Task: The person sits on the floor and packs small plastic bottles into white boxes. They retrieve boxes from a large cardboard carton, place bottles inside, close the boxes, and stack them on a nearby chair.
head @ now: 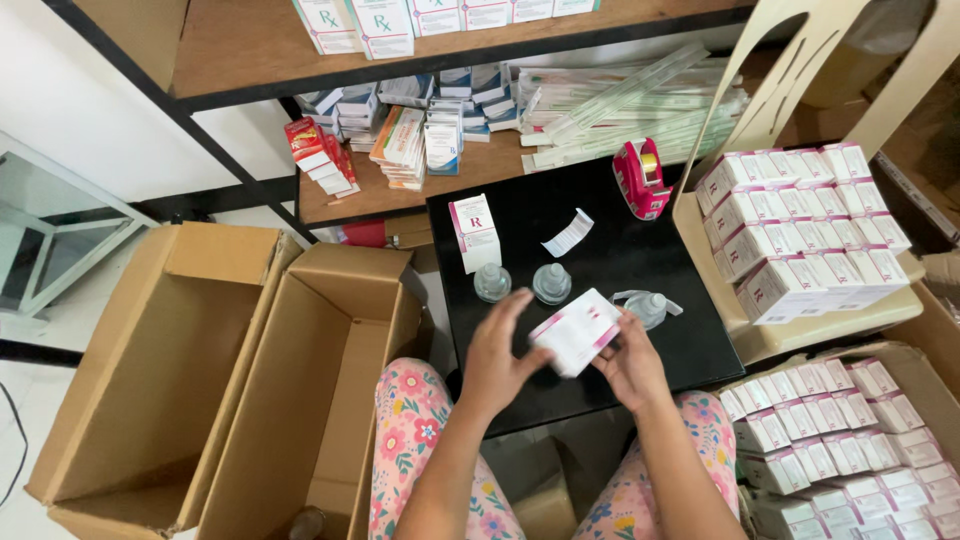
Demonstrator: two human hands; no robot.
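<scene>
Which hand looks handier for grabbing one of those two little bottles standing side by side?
Probably the left hand: its fingers reach up just below the two small bottles, while the right hand supports the white box.

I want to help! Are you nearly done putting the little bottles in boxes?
Partly. Many closed boxes are already stacked on the chair. Both the left hand and right hand hold one white-and-pink box now. Three small bottles and another upright box wait on the black table.
</scene>
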